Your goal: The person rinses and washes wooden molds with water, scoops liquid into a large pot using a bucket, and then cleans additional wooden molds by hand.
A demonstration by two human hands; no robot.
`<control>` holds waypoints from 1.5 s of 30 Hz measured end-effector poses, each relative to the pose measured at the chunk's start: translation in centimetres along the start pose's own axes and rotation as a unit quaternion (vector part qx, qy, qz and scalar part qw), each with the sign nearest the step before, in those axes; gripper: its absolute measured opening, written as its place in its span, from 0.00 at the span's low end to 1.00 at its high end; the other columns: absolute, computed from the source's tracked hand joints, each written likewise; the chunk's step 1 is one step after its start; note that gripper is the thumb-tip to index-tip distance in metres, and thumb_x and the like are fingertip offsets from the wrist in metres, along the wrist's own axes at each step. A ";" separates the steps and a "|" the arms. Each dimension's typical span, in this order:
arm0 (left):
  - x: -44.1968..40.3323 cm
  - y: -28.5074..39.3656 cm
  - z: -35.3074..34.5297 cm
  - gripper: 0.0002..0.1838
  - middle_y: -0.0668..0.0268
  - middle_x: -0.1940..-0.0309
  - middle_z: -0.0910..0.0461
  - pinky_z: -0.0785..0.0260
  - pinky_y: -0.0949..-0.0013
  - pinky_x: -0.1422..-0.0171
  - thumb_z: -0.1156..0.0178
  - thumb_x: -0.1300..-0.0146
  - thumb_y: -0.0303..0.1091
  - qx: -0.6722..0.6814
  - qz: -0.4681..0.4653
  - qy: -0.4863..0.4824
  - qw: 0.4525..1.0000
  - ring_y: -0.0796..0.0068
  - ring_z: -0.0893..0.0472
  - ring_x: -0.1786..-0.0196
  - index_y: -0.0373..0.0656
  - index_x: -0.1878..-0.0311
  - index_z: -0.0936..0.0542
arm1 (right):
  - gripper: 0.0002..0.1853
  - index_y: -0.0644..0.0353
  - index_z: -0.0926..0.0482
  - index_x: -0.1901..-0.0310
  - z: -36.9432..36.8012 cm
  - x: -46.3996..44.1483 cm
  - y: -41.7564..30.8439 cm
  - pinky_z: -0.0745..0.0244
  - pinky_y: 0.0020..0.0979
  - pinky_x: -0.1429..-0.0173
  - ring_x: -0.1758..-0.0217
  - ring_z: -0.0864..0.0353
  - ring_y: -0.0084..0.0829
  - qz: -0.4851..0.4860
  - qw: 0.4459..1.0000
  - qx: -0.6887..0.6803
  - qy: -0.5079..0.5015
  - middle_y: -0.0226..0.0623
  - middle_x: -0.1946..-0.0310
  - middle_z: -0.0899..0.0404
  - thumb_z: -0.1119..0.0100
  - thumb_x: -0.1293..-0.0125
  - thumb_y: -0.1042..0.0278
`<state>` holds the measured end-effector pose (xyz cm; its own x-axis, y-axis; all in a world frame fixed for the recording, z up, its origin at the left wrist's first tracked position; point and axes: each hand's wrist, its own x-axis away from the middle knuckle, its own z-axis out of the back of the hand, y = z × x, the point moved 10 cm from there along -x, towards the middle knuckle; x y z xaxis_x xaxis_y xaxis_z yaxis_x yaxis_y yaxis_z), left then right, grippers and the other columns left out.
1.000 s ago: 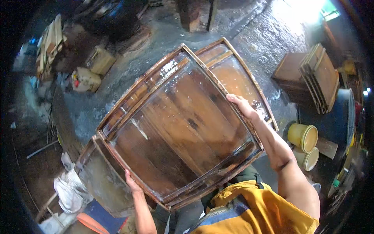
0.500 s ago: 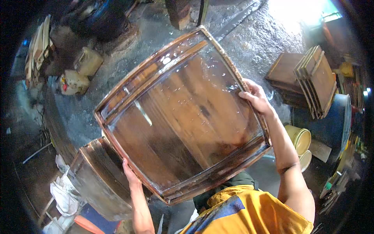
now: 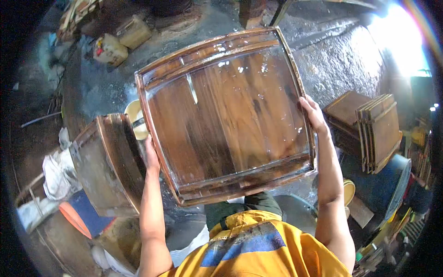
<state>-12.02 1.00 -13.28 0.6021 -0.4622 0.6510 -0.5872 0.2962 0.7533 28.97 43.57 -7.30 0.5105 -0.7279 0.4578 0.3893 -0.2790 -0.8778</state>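
Between my two hands I hold a large wet wooden tray (image 3: 226, 120) with a raised rim and a slat along two opposite sides. Its surface glistens with water. My left hand (image 3: 151, 154) grips the left edge, with its fingers mostly hidden beneath. On the opposite edge, my right hand (image 3: 314, 114) is closed round the rim, thumb and fingers partly showing. Just beyond my left hand, a cream-coloured bucket or dipper (image 3: 135, 119) is partly covered by the tray.
A stack of wooden trays (image 3: 376, 134) leans at the right, above a blue tub (image 3: 398, 184). To the left stands a big box-like container (image 3: 104, 171) with wooden trays at its edge. Plastic jerrycans (image 3: 110, 50) rest on the wet floor (image 3: 99, 87).
The tray has turned clockwise in view and now lies nearer level, with both hands still on its edges. The cream bucket or dipper has come into view at the left. My view has shifted too.
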 end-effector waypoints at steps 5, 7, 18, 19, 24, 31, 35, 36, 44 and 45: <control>10.7 -6.2 1.9 0.27 0.70 0.50 0.25 0.36 0.66 0.41 0.51 0.33 0.57 0.023 0.067 0.031 0.997 0.74 0.26 0.46 0.46 0.42 0.28 | 0.25 0.65 0.27 0.43 1.4 8.1 5.2 0.39 0.26 0.40 0.48 0.32 0.20 -0.011 0.998 0.032 -0.045 0.27 0.52 0.25 0.54 0.28 0.51; 13.5 -13.8 6.0 0.24 0.73 0.55 0.25 0.34 0.68 0.47 0.48 0.33 0.54 0.005 0.061 0.033 0.998 0.78 0.26 0.52 0.47 0.43 0.28 | 0.22 0.64 0.28 0.42 1.7 13.0 7.7 0.36 0.24 0.44 0.52 0.31 0.19 -0.056 0.997 -0.031 -0.050 0.25 0.55 0.25 0.51 0.28 0.56; 20.3 -15.3 4.1 0.09 0.69 0.67 0.24 0.27 0.64 0.67 0.46 0.40 0.37 0.048 0.070 0.084 0.993 0.73 0.22 0.65 0.45 0.60 0.25 | 0.14 0.53 0.26 0.54 2.1 20.9 12.5 0.23 0.37 0.75 0.66 0.31 0.25 -0.107 0.991 -0.068 0.052 0.28 0.69 0.33 0.50 0.40 0.60; 19.4 -15.9 5.0 0.09 0.67 0.67 0.24 0.27 0.65 0.71 0.46 0.41 0.37 0.043 0.061 0.097 0.992 0.73 0.22 0.66 0.44 0.60 0.25 | 0.11 0.53 0.26 0.58 2.6 20.0 14.2 0.23 0.36 0.77 0.70 0.32 0.25 -0.099 0.991 -0.074 0.060 0.27 0.72 0.37 0.50 0.40 0.60; 19.0 -16.4 5.1 0.14 0.62 0.65 0.24 0.28 0.63 0.80 0.45 0.44 0.39 0.028 0.038 0.098 0.994 0.67 0.20 0.70 0.42 0.59 0.26 | 0.10 0.56 0.27 0.63 3.1 19.1 17.8 0.23 0.42 0.76 0.67 0.26 0.30 -0.102 0.987 -0.102 0.065 0.31 0.70 0.32 0.49 0.41 0.61; 18.6 -18.4 5.9 0.11 0.59 0.66 0.21 0.21 0.60 0.74 0.46 0.44 0.34 0.064 -0.004 0.069 0.996 0.63 0.18 0.66 0.38 0.61 0.24 | 0.10 0.56 0.25 0.60 2.8 22.0 15.7 0.21 0.42 0.75 0.70 0.24 0.30 -0.060 0.983 -0.142 0.101 0.33 0.70 0.28 0.49 0.42 0.65; 19.4 -18.6 6.6 0.07 0.61 0.66 0.23 0.21 0.62 0.70 0.44 0.45 0.30 0.109 -0.024 0.103 0.988 0.65 0.20 0.62 0.40 0.64 0.24 | 0.10 0.60 0.25 0.60 2.4 22.8 16.0 0.19 0.35 0.70 0.73 0.23 0.28 -0.042 0.982 -0.161 0.093 0.33 0.71 0.25 0.49 0.42 0.67; 19.7 -18.4 6.5 0.07 0.61 0.66 0.23 0.22 0.63 0.71 0.44 0.46 0.30 0.114 -0.026 0.107 0.987 0.66 0.20 0.63 0.40 0.64 0.24 | 0.10 0.60 0.24 0.60 2.4 22.9 16.0 0.19 0.35 0.71 0.73 0.23 0.28 -0.034 0.980 -0.170 0.098 0.33 0.71 0.25 0.49 0.42 0.68; 20.3 -18.8 6.6 0.07 0.65 0.67 0.23 0.22 0.68 0.70 0.44 0.46 0.28 0.158 -0.047 0.104 0.981 0.69 0.20 0.68 0.40 0.63 0.25 | 0.05 0.56 0.26 0.64 2.6 23.1 17.0 0.19 0.37 0.64 0.70 0.28 0.25 -0.038 0.974 -0.196 0.109 0.29 0.72 0.31 0.50 0.40 0.70; 20.2 -18.5 6.5 0.07 0.65 0.67 0.23 0.22 0.68 0.69 0.44 0.45 0.27 0.161 -0.053 0.103 0.980 0.69 0.20 0.69 0.40 0.62 0.24 | 0.03 0.55 0.27 0.66 2.3 23.3 16.4 0.18 0.39 0.61 0.70 0.30 0.24 -0.038 0.974 -0.197 0.103 0.28 0.73 0.34 0.50 0.40 0.70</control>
<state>7.47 -19.27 -14.70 0.7457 -0.2868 0.6014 -0.6363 -0.0391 0.7704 49.01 23.47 -10.74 0.3112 -0.7948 0.5209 0.0748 -0.5260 -0.8472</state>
